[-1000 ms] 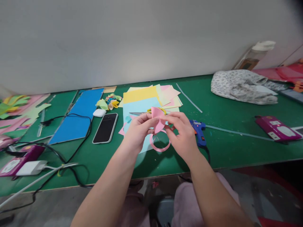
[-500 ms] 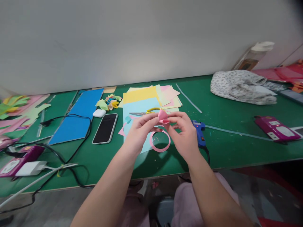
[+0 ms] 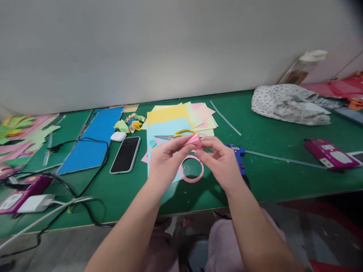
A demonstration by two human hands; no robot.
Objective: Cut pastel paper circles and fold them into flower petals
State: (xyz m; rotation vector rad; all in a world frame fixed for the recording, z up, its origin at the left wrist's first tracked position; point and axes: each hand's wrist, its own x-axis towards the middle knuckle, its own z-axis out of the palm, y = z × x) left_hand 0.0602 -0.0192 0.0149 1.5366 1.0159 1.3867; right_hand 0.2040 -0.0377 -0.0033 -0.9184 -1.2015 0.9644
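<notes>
A small folded piece of pink paper (image 3: 194, 141) is pinched between the fingers of both hands, above the table. My left hand (image 3: 167, 158) grips it from the left, thumb and fingers closed. My right hand (image 3: 219, 160) holds its right side with curled fingers; part of the paper is hidden behind them. Below the hands lies a ring of pink tape or paper (image 3: 191, 180). Just behind them, scissors (image 3: 164, 136) with yellow handles rest on light blue paper (image 3: 167, 130). Beside my right hand is a blue glue gun (image 3: 240, 160).
Yellow paper (image 3: 167, 114) and other sheets are stacked at the back. Left are a phone (image 3: 125, 155), an earbud case (image 3: 118, 136), paper flowers (image 3: 132, 124), a blue board (image 3: 90, 139) and black cables (image 3: 93, 181). A patterned cloth (image 3: 286, 104) and purple power socket (image 3: 330, 155) lie right.
The pink paper has been turned and lowered slightly, now lying more sideways between the fingers. Both hands have shifted their hold around it.
</notes>
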